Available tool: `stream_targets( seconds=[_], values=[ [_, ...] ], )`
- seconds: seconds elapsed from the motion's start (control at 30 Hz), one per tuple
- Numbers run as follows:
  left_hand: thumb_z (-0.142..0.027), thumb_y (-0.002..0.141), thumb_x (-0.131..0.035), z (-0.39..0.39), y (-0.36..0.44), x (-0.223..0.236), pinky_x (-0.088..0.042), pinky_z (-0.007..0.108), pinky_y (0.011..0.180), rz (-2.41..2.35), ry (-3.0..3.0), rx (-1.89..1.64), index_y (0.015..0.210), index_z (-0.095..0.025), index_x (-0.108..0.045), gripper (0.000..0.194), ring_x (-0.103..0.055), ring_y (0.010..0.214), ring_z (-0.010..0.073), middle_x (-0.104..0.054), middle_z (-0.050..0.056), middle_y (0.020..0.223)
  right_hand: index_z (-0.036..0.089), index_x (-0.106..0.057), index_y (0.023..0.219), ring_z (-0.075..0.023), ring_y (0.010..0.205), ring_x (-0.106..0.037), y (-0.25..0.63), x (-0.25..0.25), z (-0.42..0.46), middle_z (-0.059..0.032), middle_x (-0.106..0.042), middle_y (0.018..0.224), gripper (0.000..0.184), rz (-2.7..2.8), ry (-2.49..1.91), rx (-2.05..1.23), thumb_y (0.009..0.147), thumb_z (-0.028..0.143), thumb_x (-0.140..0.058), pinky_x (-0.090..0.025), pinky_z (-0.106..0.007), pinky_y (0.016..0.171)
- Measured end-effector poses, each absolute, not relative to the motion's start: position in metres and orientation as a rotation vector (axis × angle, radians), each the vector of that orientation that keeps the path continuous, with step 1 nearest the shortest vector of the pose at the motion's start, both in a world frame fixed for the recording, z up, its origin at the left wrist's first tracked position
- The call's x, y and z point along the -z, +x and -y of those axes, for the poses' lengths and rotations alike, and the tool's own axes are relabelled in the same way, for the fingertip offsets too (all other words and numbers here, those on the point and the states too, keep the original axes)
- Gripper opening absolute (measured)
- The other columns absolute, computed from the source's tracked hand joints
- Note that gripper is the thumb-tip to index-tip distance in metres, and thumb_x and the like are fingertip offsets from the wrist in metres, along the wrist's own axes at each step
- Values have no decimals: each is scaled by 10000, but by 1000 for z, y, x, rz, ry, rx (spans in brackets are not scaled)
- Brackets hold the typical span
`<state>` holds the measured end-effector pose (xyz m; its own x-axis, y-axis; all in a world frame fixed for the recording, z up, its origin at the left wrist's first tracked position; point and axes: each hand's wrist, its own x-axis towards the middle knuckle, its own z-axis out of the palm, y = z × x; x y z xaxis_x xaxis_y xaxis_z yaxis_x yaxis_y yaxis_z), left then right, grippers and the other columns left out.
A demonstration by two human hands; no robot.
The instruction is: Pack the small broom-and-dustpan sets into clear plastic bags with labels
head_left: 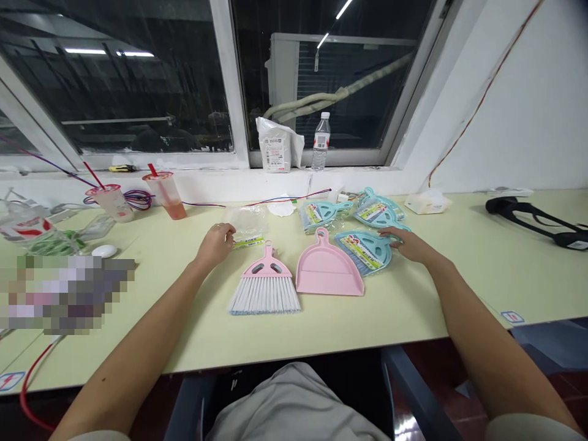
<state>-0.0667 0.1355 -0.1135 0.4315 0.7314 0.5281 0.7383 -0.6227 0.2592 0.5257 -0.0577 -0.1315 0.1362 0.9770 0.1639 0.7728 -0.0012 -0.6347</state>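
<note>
One head-height view faces forward, down across the table point(395, 315)

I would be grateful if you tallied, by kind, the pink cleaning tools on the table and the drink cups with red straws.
Pink brush: 1
Pink dustpan: 1
Drink cups with red straws: 2
Total: 4

Pink dustpan point(329, 269), pink brush point(267, 274) with white bristles point(265, 296), turquoise packaged sets point(371, 254) with yellow-green labels point(362, 250), pale yellow table point(463, 263)
</note>
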Motion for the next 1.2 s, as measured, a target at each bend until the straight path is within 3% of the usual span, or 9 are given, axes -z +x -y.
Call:
stream_targets(
  seconds=[0.2,0.33,0.4,0.53,0.67,0.83,0.97,1.2],
  values=[
    [-206,936,-394,-132,-64,116,-504,400,835,1380,-2682,702,1015,-197,-675,292,-644,982,288,-706,123,999,257,-660,1314,-279,1333,-574,509,127,56,-65,-631,1418,693,1844,-1956,-330,665,67,-507,-544,-394,1024],
    [-202,933,-395,-131,-63,115,-499,386,805,1384,-2714,513,1016,-210,-695,311,-658,972,284,-729,112,1019,155,-687,1271,-361,1275,-588,487,103,51,-161,-685,1300,636,1900,-2123,139,669,27,-530,-435,-510,1108],
    [-201,927,-402,-130,-64,115,-499,386,809,1369,-2722,468,1011,-211,-710,319,-657,995,290,-735,114,1035,121,-689,1234,-358,1248,-592,460,87,46,-183,-689,1262,548,1915,-2012,303,721,27,-518,-415,-507,1106],
    [-254,939,-408,-127,-65,115,-496,387,791,1343,-2745,392,988,-210,-737,335,-651,988,298,-735,126,1034,193,-675,1111,-270,1104,-637,375,67,33,-110,-701,1204,287,2017,-1736,71,889,152,-499,-481,-398,974],
    [-285,933,-431,-125,-65,114,-480,359,743,1364,-2744,264,923,-220,-731,307,-645,949,287,-725,120,981,183,-613,993,-268,973,-627,305,70,21,-122,-694,1069,120,1959,-1851,-24,914,240,-543,-476,-367,817],
    [-325,922,-477,-125,-64,115,-480,346,788,1358,-2763,222,880,-218,-728,276,-635,978,282,-717,123,991,153,-571,1066,-311,1109,-577,299,83,23,-173,-646,1156,224,1832,-1922,185,893,290,-615,-437,-387,900],
    [-358,929,-478,-124,-64,114,-481,349,827,1341,-2794,254,868,-215,-742,306,-635,959,270,-720,124,986,173,-537,1170,-297,1036,-614,316,90,32,-146,-664,1147,419,1726,-2041,6,849,394,-691,-440,-346,780],
    [-289,958,-413,-119,-62,103,-471,355,740,1403,-2629,405,852,-217,-702,316,-619,924,269,-688,116,921,193,-522,1217,-223,863,-643,324,106,24,-69,-709,946,362,1759,-2039,-161,869,198,-622,-394,-290,672]
  ],
)
